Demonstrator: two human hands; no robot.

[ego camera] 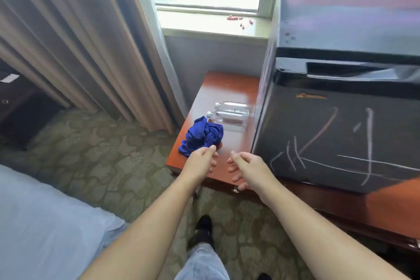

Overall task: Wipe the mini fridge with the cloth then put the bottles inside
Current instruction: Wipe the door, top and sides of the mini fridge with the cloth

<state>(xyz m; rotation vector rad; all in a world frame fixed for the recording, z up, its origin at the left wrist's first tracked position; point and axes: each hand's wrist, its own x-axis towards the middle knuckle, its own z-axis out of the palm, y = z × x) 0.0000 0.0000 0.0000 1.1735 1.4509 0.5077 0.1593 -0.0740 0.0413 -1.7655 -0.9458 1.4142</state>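
Your fingers (231, 168) hang loosely curled, gripping nothing: left hand (202, 159) just short of the crumpled blue cloth (202, 136), right hand (246, 166) beside it, over the wooden table (227, 84) edge. Beyond the cloth, two clear white-capped bottles (228, 115) lie side by side, caps pointing left, bases toward the black, chalk-scrawled mini fridge (341, 125).

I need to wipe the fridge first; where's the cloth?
Head view: the blue cloth lies crumpled on the wooden table, left of the mini fridge, beside the two bottles, just beyond the left hand.
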